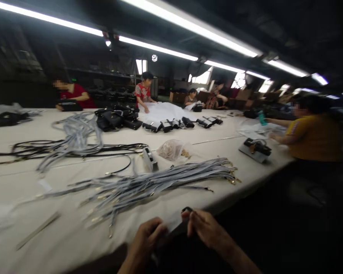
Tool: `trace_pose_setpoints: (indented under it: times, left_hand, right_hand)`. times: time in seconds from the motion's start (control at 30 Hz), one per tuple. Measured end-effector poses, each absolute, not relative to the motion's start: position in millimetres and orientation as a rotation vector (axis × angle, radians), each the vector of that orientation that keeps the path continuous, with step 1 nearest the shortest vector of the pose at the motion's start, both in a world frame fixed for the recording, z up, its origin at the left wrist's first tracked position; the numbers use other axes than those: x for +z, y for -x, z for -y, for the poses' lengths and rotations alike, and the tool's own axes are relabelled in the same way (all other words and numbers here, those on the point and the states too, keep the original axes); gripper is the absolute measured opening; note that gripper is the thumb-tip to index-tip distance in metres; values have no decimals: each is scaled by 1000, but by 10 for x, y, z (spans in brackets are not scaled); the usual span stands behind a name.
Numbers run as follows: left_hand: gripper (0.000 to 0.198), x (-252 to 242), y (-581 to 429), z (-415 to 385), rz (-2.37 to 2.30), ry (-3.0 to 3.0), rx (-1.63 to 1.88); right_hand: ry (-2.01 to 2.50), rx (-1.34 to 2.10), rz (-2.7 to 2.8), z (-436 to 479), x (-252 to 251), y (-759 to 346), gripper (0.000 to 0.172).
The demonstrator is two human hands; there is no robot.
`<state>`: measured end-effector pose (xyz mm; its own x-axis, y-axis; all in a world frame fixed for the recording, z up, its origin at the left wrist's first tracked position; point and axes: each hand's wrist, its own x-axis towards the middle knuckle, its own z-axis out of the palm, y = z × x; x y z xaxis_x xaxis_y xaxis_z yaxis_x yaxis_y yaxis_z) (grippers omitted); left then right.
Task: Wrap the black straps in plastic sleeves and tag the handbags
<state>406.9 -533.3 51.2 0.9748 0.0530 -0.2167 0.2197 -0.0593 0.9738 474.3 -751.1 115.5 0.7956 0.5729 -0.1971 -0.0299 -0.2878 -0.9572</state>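
Observation:
My left hand point(149, 235) is closed at the table's front edge, its fingers curled beside a pale, translucent strip point(173, 223). The strip looks like thin wrapping, but blur hides its exact kind. To its right, my right hand point(202, 225) pinches a dark strap point(186, 209), whose looped end shows above the fingertips. Just beyond both hands lies a bundle of straps in grey-white wrapping point(171, 177), with gold-coloured clips at the ends. What hangs below my hands is lost in darkness.
The cream-covered table point(82, 232) carries a metal ruler point(38, 230), a grey dispenser-like object point(150, 159), a clear bag point(171, 149), unwrapped black straps point(37, 148) and black bags point(117, 117). A person in yellow point(314, 137) works at the right; several others work across the table.

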Motion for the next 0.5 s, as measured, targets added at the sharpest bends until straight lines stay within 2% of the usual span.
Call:
trace_pose_setpoints:
  times: [0.07,0.3,0.5]
  left_hand:
    - [67,564,-4059,5259,-231,-1565,-105]
    - [69,528,-3909,4995,-207,-1307,-47]
    - [68,383,-3694,4930,-215,-1077,10]
  right_hand:
    - [1810,730,341,7525,1330,-4781,80]
    - [1866,849,360,7504,2012,-4872,66]
    - [1849,973,455,7380,2205,-4715,63]
